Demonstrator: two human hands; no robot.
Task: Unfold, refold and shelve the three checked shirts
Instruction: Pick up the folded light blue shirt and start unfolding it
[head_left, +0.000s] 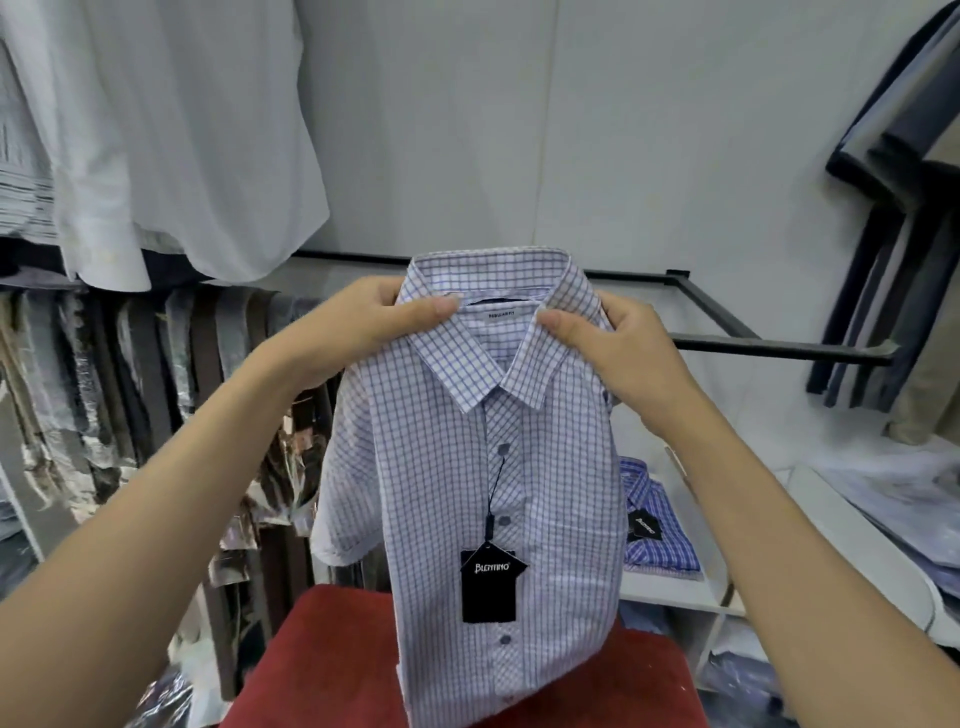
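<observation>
A white shirt with blue checks hangs upright in front of me, held up by its shoulders, front facing me. My left hand grips the shoulder beside the collar, thumb on the collar's left wing. On the other side, my right hand grips the right shoulder with its thumb on the collar. A black tag dangles from a button on a cord. The shirt's lower end reaches a red padded seat. A darker blue checked shirt lies folded on a white shelf at the right.
White shirts hang at upper left over a row of dark trousers. A black metal rail juts from the wall behind the shirt. Dark trousers hang at far right. Bagged clothes lie on a white counter.
</observation>
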